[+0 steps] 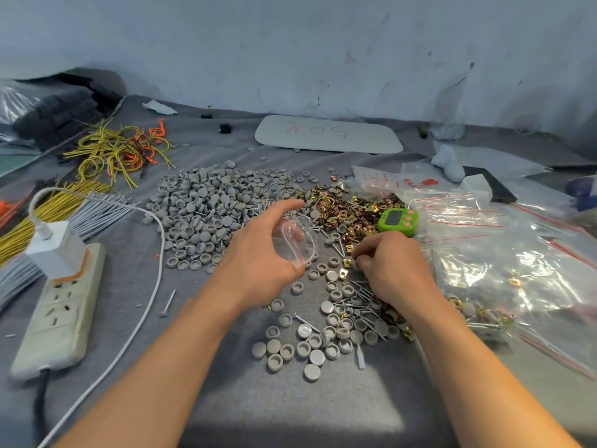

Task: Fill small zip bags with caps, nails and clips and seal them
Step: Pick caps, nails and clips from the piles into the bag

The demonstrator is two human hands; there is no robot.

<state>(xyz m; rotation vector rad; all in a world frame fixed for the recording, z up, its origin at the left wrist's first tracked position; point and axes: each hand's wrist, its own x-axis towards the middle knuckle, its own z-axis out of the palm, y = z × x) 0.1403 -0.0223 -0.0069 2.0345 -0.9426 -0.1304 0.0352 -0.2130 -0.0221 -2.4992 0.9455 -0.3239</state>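
Small clear red-striped zip bag (295, 244) sat pinched open in left hand (258, 257). Right hand (391, 270) curled over brass square clips (355, 215); hold unclear. Bag mouth wanted keeping wide, close by.

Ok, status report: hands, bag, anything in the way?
Left hand holds small zip bag, mouth open. Right hand curled over clips and nails, grasp hidden. Green timer just beyond, not blocking.

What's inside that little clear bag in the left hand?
The zip bag, held open by the left hand, looks empty through its clear side. The edge under the thumb is hidden.
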